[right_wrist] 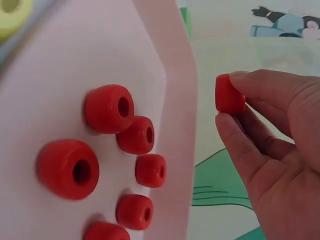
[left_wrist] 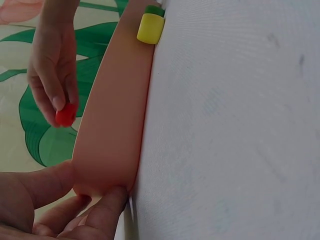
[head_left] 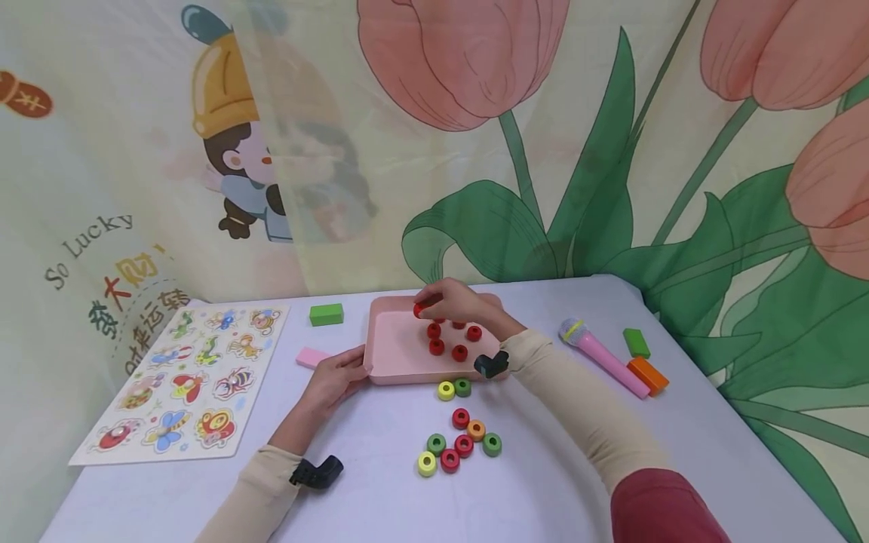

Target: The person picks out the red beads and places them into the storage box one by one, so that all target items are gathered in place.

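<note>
My right hand (head_left: pixel 456 300) pinches a red bead (right_wrist: pixel 230 94) between thumb and fingers, above the far left part of a pink tray (head_left: pixel 400 369). Several more red beads (head_left: pixel 437 347) sit inside the tray, their holes showing in the right wrist view. At the tray's near left corner, my left hand (head_left: pixel 337 379) grips the wall, with the thumb at the rim and fingers low against the outside in the left wrist view. Just outside the tray's near side stand a yellow bead (head_left: pixel 445 391) and a green bead (head_left: pixel 463 388).
Nearer me lie loose red, green, yellow and orange beads (head_left: pixel 476 431). An insect puzzle board (head_left: pixel 183 385) is on the left, with a green block (head_left: pixel 327 314) and a pink block (head_left: pixel 311 357) beside the tray. Rightward lie a toy microphone (head_left: pixel 604 358), another green block (head_left: pixel 637 343) and an orange block (head_left: pixel 648 375).
</note>
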The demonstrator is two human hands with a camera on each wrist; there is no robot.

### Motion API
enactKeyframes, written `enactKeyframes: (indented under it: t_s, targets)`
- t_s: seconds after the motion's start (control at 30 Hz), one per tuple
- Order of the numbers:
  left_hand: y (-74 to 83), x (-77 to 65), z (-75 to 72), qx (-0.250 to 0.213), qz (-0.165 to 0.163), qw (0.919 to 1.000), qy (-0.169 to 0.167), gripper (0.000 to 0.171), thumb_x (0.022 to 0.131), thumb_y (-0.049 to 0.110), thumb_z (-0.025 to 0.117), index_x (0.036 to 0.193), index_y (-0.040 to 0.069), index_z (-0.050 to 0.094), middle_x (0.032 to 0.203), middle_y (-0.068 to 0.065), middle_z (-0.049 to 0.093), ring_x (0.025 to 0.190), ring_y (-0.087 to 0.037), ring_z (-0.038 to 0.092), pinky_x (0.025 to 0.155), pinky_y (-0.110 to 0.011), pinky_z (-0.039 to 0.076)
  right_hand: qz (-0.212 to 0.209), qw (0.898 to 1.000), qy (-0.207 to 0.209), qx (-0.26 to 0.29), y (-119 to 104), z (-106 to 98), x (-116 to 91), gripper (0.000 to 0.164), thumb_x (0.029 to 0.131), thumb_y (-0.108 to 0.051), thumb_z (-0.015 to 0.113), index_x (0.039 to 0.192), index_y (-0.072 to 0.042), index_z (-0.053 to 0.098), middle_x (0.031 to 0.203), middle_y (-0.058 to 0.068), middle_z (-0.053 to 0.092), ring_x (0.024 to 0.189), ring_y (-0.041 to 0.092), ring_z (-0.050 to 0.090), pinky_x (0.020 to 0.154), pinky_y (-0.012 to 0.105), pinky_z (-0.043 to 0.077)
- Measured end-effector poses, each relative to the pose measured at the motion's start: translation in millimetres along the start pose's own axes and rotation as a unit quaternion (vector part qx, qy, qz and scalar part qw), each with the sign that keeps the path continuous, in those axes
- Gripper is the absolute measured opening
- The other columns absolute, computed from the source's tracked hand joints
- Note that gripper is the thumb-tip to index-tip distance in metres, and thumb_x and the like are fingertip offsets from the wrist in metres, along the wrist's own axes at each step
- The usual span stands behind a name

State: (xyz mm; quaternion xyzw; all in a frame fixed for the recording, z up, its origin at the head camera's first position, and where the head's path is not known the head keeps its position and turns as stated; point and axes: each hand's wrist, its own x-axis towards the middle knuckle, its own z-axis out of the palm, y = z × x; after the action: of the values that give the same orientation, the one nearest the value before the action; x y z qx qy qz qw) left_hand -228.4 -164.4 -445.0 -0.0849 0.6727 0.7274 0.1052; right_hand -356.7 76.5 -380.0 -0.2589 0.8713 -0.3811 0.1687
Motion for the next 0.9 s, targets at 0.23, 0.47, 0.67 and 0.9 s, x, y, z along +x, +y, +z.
enactKeyframes:
  t_s: [0.23,0.47,0.67,0.9]
  targets:
    - [-1.7,-0.9,0.9,-0.008,0.002,1.0000,-0.002,0.053,0.097,-0.004,0.055,0.147,-0.006,0.038,0.148,-0.027,0.040,0.133,-0.036,0.043,0.107,-0.043,0.039,0.008,0.999,0.007,-0.034,6,12,30,0.035,0.091,-0.012,0.071,0.125,-0.005,0.067,0.105,0.004,0.066,0.095,0.022,0.058,0.075,0.028,0.056]
    - [-0.3,-0.7,0.2,0.001,0.002,1.0000,0.003,0.053,0.096,-0.003,0.056,0.147,-0.006,0.039,0.147,-0.027,0.040,0.133,-0.036,0.043,0.107,-0.044,0.039,0.043,0.997,0.008,-0.057,4,22,44,0.032,0.090,-0.010,0.070,0.122,-0.007,0.069,0.103,0.005,0.064,0.087,0.023,0.058,0.067,0.029,0.054]
    - [-1.5,-1.2,0.8,-0.008,0.003,1.0000,-0.001,0.053,0.096,-0.005,0.055,0.147,-0.007,0.037,0.147,-0.028,0.039,0.133,-0.036,0.043,0.106,-0.043,0.040,0.028,0.995,-0.005,-0.092,13,30,51,0.022,0.090,-0.007,0.070,0.111,-0.006,0.072,0.091,0.006,0.064,0.070,0.018,0.057,0.059,0.025,0.050]
    - [-0.6,-1.6,-0.4,-0.018,0.004,0.9998,-0.001,0.054,0.096,-0.006,0.054,0.147,-0.009,0.036,0.148,-0.028,0.038,0.134,-0.036,0.041,0.107,-0.043,0.039,-0.017,0.987,-0.022,-0.158,14,34,55,0.007,0.092,-0.006,0.066,0.098,-0.006,0.070,0.080,0.005,0.061,0.061,0.016,0.055,0.058,0.024,0.047]
